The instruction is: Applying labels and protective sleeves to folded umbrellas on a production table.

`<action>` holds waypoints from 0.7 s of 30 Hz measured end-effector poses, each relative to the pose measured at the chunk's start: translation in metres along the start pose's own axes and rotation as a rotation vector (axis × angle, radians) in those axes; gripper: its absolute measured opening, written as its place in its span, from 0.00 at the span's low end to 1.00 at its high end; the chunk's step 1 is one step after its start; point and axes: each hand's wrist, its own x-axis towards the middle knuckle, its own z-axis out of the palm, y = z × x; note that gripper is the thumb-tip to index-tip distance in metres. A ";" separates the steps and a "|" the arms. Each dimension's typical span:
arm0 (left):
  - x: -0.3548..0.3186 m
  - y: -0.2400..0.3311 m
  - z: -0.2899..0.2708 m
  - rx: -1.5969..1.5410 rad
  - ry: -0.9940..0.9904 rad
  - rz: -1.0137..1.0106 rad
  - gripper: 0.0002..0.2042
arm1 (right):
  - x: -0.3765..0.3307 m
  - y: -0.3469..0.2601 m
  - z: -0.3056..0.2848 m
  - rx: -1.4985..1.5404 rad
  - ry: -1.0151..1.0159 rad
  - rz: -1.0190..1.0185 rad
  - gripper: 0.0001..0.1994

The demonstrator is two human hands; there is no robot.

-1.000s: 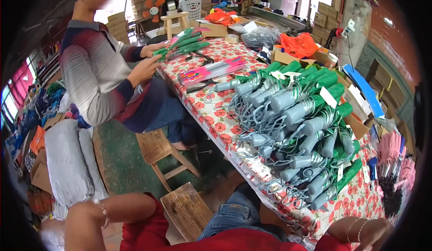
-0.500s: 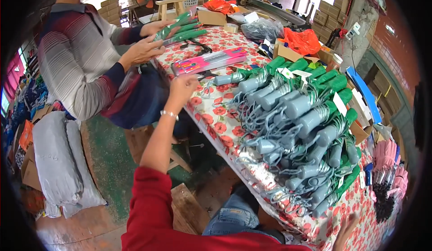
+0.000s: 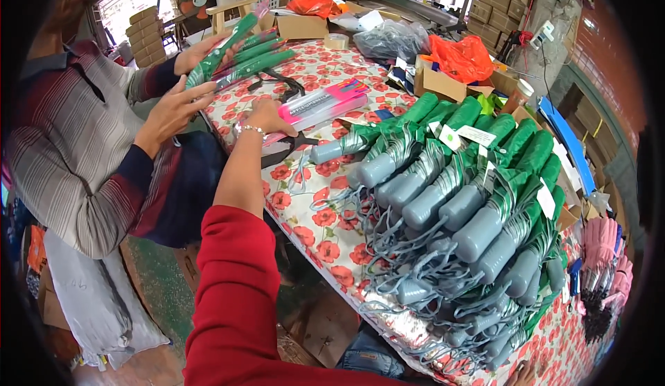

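Note:
My left hand (image 3: 266, 117), bracelet at its wrist, reaches to the table's left edge. Its fingers curl over the left end of a pile of clear, pink-printed plastic sleeves (image 3: 325, 105); the fingertips are partly hidden. A black strap-like item (image 3: 278, 152) lies beside that wrist. Only a bit of my right hand (image 3: 521, 373) shows at the bottom edge, its fingers mostly cut off. Between my hands is a big heap of folded green umbrellas (image 3: 478, 230) with grey handles and looped cords, several with white tags. Their handles point toward me.
Across the left corner a co-worker's hands (image 3: 173, 112) hold green umbrellas (image 3: 232, 57) in clear sleeves. Behind the heap stand open cardboard boxes (image 3: 440, 83) with a red plastic bag (image 3: 460, 59). Pink folded umbrellas (image 3: 601, 247) lie at the right; grey sacks (image 3: 90, 296) are on the floor.
My left hand has come down onto the left end of the sleeve pile. The view has shifted, and the co-worker's hands and umbrellas now appear further left.

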 end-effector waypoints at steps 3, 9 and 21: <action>0.005 0.008 -0.028 -0.113 -0.261 0.020 0.38 | 0.003 0.062 0.037 -0.055 0.001 0.012 0.15; 0.002 0.014 -0.039 -0.131 -0.294 -0.084 0.34 | 0.004 0.026 0.012 -0.026 -0.101 0.083 0.16; -0.002 0.018 -0.063 -0.407 -0.027 -0.077 0.18 | -0.002 -0.061 -0.034 0.049 0.032 0.041 0.15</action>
